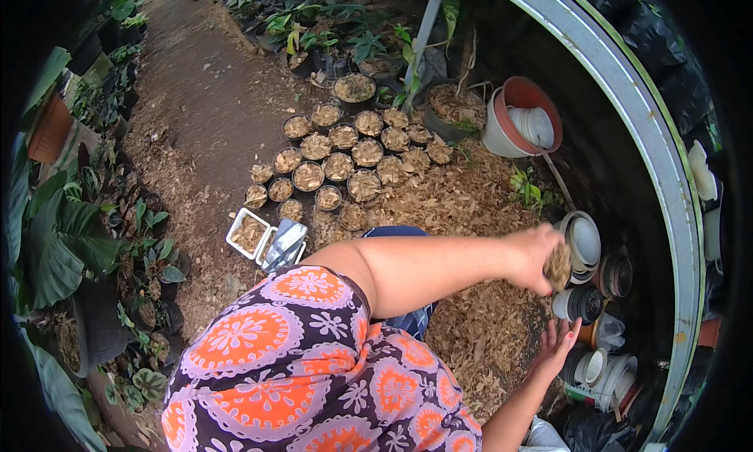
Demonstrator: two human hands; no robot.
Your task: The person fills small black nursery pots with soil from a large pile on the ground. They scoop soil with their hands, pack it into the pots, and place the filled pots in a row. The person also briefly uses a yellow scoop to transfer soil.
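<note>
My left hand (536,258) reaches out to the right, its fingers around a rough brown clump (557,268); blur hides whether a pot surrounds it. Lower down, my right hand (553,346) is spread with the palm up and nothing in it. Just above its fingertips lie stacked black plastic pots (585,304) with a white pot (562,304) beside them. A stack of pale plastic pots (582,240) stands beyond my left hand. Small black pots filled with wood chips (308,176) are grouped on the ground at upper centre.
Loose wood chips (470,199) cover the ground around the pots. A phone-like device (284,243) rests on a white container near my left shoulder. A reddish tub (517,87) stands upper right, and a curved metal beam (665,140) runs down the right side. Potted plants (147,217) line the left.
</note>
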